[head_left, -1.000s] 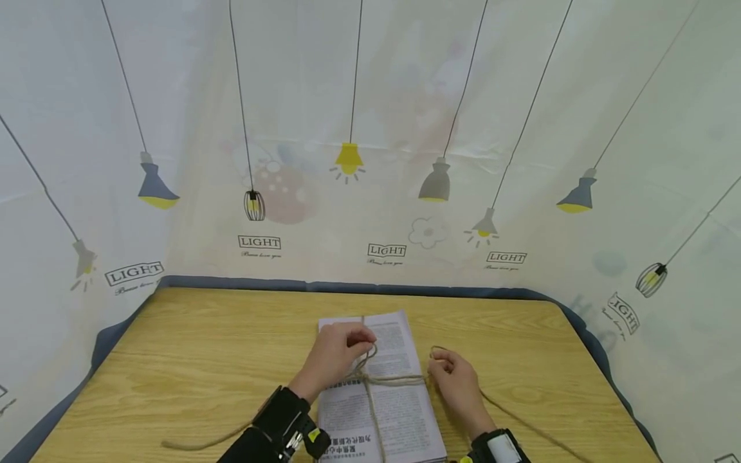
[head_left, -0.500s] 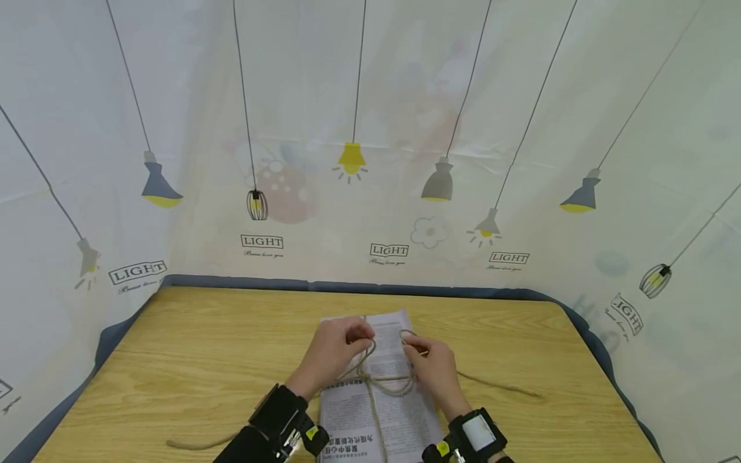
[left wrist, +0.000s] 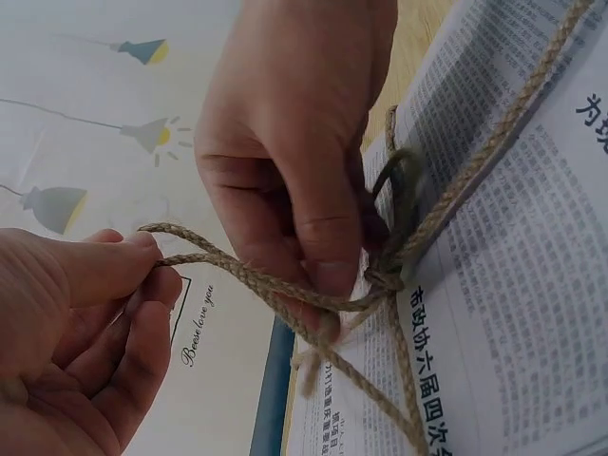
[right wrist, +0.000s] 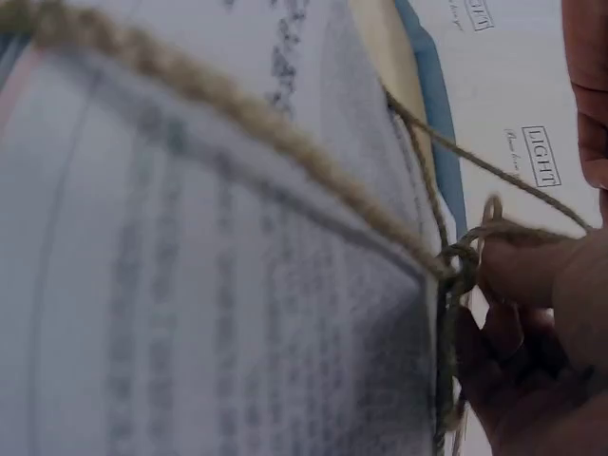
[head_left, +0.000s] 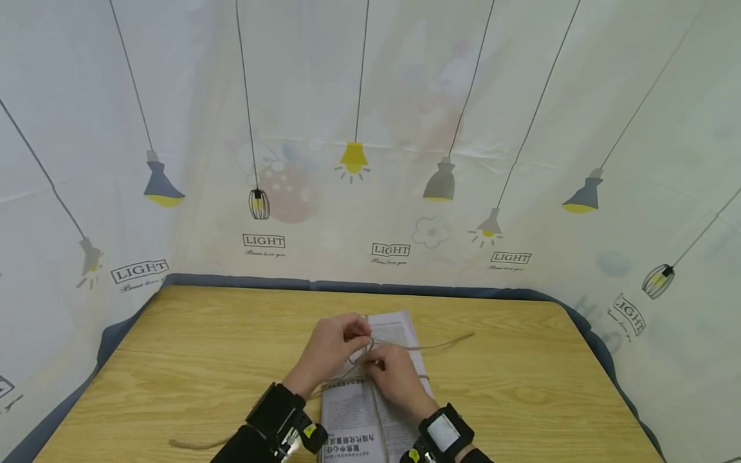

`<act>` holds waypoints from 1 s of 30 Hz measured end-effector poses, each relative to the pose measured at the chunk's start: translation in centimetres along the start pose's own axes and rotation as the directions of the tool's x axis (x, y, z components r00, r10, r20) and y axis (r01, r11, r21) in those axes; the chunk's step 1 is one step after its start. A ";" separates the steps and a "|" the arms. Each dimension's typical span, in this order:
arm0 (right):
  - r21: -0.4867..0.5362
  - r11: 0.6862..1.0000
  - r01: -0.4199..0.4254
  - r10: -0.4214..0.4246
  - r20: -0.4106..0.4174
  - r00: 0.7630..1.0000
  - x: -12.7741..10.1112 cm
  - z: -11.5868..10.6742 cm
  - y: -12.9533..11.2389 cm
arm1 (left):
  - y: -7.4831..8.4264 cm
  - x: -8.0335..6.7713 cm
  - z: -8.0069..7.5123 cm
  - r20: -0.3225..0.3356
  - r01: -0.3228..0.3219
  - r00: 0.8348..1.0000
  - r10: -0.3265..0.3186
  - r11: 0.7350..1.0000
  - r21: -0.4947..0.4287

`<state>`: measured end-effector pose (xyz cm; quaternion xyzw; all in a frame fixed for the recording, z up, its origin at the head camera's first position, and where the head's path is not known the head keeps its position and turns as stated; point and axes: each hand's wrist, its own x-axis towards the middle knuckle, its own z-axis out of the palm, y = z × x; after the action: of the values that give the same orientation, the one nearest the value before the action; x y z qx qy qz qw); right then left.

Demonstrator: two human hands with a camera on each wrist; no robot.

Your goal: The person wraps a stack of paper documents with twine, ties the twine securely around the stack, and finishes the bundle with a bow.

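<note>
Both hands work a jute knot on top of a stack of printed papers.

Left hand (head_left: pixel 334 350) pinches a doubled loop of twine (left wrist: pixel 247 277) between thumb and forefinger; right hand (head_left: pixel 392 379) presses its fingertips down on the crossing, pinching a strand there. Twine already wraps the paper stack (head_left: pixel 361 411) lengthwise and across, so binding looks done and only the knot seems unfinished, with one free end trailing right over the table (head_left: pixel 521 360). Left wrist view alone shows the loop's two strands; the head view alone shows the loose tails and lamp-print backdrop (head_left: pixel 370 128).
</note>
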<state>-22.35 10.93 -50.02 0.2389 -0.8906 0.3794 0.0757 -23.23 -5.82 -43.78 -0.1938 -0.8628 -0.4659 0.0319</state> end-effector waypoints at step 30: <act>0.132 0.979 -0.154 0.150 0.038 0.988 -0.5 -2.1 -0.7 | -0.2 -0.2 0.0 -0.006 -0.010 1.000 0.010 1.000 -0.010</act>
<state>-21.65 12.19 -48.27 0.1800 -0.8796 0.4401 0.0178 -23.07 -5.96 -43.98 -0.1969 -0.8594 -0.4705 0.0359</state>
